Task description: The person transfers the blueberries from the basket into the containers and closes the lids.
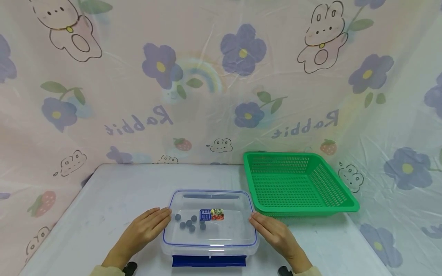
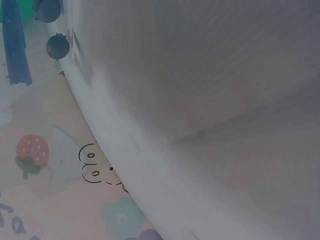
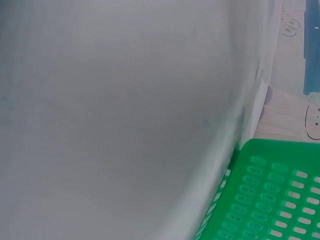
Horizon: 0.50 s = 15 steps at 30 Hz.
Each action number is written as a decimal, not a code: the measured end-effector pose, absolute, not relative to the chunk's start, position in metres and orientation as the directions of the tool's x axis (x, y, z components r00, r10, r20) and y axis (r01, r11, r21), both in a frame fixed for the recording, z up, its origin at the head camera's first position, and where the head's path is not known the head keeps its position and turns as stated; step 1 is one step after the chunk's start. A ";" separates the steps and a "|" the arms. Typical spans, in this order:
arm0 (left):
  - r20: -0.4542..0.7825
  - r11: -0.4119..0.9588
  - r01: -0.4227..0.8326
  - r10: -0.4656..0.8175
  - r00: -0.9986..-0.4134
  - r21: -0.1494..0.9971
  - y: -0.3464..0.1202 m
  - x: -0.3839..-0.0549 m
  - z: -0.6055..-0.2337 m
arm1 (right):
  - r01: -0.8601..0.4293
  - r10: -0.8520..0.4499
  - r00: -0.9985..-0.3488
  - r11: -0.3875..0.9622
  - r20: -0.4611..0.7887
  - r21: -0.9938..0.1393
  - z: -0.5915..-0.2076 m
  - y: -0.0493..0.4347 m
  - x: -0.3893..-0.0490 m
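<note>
A clear plastic food storage box (image 1: 238,230) with a lid and a blue seal sits on the table. Several blueberries (image 1: 188,222) lie inside its left half; one blueberry (image 2: 58,46) shows its crown in the left wrist view. My left hand (image 1: 145,226) touches the left side of the box, fingers straight and together. On the opposite side my right hand (image 1: 276,234) rests its straight fingers against the lid's right edge. A blue latch (image 1: 208,261) stands out along the front. Neither hand shows in its own wrist view.
Behind and right of the box, a green plastic basket (image 1: 253,191) with perforated walls stands near the table's right edge. White cloth covers the table (image 1: 131,184). A patterned curtain (image 1: 207,115) hangs along the back and sides.
</note>
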<state>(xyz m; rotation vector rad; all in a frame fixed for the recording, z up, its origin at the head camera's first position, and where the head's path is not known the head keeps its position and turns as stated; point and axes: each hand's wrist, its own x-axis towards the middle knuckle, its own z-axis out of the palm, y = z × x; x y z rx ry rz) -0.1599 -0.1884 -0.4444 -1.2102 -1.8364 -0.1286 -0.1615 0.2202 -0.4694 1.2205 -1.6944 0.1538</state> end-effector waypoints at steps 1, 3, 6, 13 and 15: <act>0.724 0.515 0.776 0.681 -0.111 -0.364 -0.188 -0.160 -0.445 | -0.775 -0.640 0.010 0.481 0.769 0.410 -0.468 0.220 -0.161; 0.726 0.513 0.779 0.679 -0.110 -0.361 -0.188 -0.160 -0.446 | -0.781 -0.630 0.008 0.481 0.776 0.399 -0.465 0.219 -0.159; 0.727 0.512 0.784 0.677 -0.117 -0.351 -0.187 -0.160 -0.446 | -0.791 -0.618 0.014 0.474 0.786 0.387 -0.458 0.217 -0.155; 0.734 0.508 0.789 0.670 -0.111 -0.345 -0.190 -0.155 -0.447 | -0.801 -0.596 0.011 0.475 0.803 0.364 -0.454 0.212 -0.152; 0.738 0.512 0.788 0.666 -0.112 -0.343 -0.191 -0.154 -0.448 | -0.801 -0.592 0.004 0.480 0.806 0.357 -0.454 0.211 -0.152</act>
